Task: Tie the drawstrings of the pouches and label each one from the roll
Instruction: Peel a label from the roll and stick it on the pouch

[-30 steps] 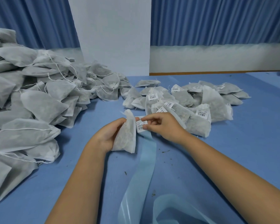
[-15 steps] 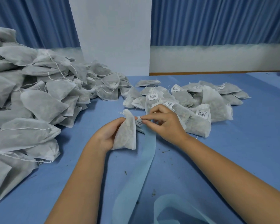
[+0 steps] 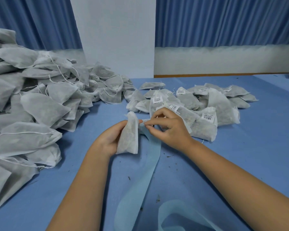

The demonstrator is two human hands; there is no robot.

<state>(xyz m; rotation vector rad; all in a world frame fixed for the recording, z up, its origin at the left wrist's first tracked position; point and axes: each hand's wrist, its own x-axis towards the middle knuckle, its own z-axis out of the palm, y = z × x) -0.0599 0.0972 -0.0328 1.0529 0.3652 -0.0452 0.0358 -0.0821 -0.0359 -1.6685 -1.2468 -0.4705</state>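
My left hand [image 3: 109, 139] grips a white filled pouch [image 3: 128, 139] upright just above the blue table. My right hand [image 3: 168, 129] pinches a small white barcode label [image 3: 144, 121] at the upper end of the pale blue backing strip [image 3: 140, 180], right beside the pouch's top edge. The strip trails from my hands down to the bottom of the view, where it loops. Whether the label touches the pouch I cannot tell.
A large heap of unlabelled pouches with loose white drawstrings [image 3: 32, 105] fills the left side. A smaller pile of labelled pouches [image 3: 198, 110] lies just behind my right hand. Small dark crumbs dot the blue table [image 3: 240, 155]. A white pillar [image 3: 113, 39] stands behind.
My right hand has turned the label and the strip's end edge-on and drawn them close against the pouch's top. The pouch has stayed in my left hand.
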